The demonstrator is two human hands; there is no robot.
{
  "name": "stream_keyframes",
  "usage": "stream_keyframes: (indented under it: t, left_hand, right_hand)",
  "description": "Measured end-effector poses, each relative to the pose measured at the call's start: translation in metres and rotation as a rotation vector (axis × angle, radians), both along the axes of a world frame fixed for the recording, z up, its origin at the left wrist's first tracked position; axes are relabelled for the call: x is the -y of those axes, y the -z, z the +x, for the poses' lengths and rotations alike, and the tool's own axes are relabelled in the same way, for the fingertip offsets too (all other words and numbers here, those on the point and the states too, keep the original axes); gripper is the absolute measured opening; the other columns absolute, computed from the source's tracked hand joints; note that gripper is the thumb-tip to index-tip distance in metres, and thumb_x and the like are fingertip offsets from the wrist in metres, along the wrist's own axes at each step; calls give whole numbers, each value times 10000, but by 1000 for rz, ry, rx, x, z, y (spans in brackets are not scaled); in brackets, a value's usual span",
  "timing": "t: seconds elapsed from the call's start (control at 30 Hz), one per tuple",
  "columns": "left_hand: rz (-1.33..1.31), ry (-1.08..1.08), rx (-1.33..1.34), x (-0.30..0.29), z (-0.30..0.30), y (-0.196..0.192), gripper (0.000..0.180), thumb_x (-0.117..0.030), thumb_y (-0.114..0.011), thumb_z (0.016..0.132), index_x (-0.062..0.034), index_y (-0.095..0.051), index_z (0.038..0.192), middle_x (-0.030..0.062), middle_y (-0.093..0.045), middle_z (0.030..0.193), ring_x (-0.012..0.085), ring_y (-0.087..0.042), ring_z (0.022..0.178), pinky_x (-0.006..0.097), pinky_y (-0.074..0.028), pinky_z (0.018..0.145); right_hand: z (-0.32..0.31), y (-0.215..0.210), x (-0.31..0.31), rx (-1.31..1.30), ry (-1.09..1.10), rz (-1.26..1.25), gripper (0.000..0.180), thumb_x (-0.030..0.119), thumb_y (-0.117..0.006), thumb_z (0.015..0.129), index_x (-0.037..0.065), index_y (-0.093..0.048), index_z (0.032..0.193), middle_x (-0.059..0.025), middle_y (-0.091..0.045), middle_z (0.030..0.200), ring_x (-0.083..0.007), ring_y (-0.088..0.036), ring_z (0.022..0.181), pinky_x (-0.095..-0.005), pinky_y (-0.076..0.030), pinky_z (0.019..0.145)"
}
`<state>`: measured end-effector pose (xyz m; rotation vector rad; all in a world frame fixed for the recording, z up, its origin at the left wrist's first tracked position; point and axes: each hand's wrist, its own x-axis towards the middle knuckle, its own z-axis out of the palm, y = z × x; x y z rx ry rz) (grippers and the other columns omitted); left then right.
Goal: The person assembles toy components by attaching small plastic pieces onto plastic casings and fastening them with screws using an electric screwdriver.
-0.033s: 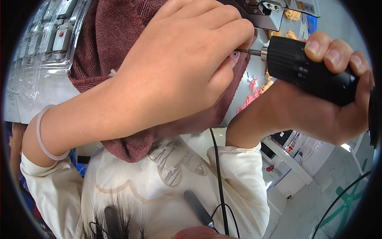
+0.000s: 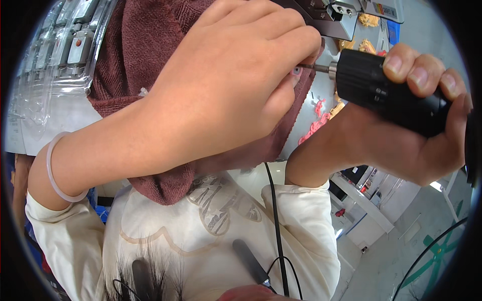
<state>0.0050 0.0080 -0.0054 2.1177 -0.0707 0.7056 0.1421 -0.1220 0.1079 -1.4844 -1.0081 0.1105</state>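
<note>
My left hand is closed, its thumb and fingers pinching a small pink part that mostly hides behind the fingertips. Wrapped around a black electric screwdriver is my right hand, with the tool lying nearly level. Its thin metal bit points left, and the tip reaches the pink part at my left fingers. Whether the tip sits in a screw is hidden. Beneath my left hand and forearm lies a maroon towel.
A clear plastic tray at the far left holds several small grey motors. Loose pink pieces and yellow pieces lie to the right of the towel. A dark metal device stands at the back. One black cable hangs down in front.
The screwdriver body has dipped and rolled very slightly in my right hand, its bit still at the pink part. My left hand stays almost in place.
</note>
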Motion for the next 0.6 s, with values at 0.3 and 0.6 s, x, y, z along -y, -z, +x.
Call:
stream_keyframes:
  t: [0.3, 0.6]
  left_hand:
    - [7, 1, 33, -3, 2, 1, 321, -44, -655, 757, -50, -594, 1072, 98, -635, 1108, 314, -591, 1113, 416, -416, 955]
    - [-32, 9, 30, -7, -2, -2, 290, -60, -656, 761, -53, -594, 1045, 96, -631, 1090, 311, -589, 1091, 414, -415, 938]
  right_hand:
    - [-26, 18, -17, 39, -63, 193, 251, 241, -484, 831, 12, -588, 841, -142, -539, 643, -238, -529, 563, -360, -471, 550]
    - [-14, 6, -5, 59, -168, -31, 247, 237, -470, 867, 26, -597, 852, -118, -562, 674, -236, -555, 592, -360, -476, 575]
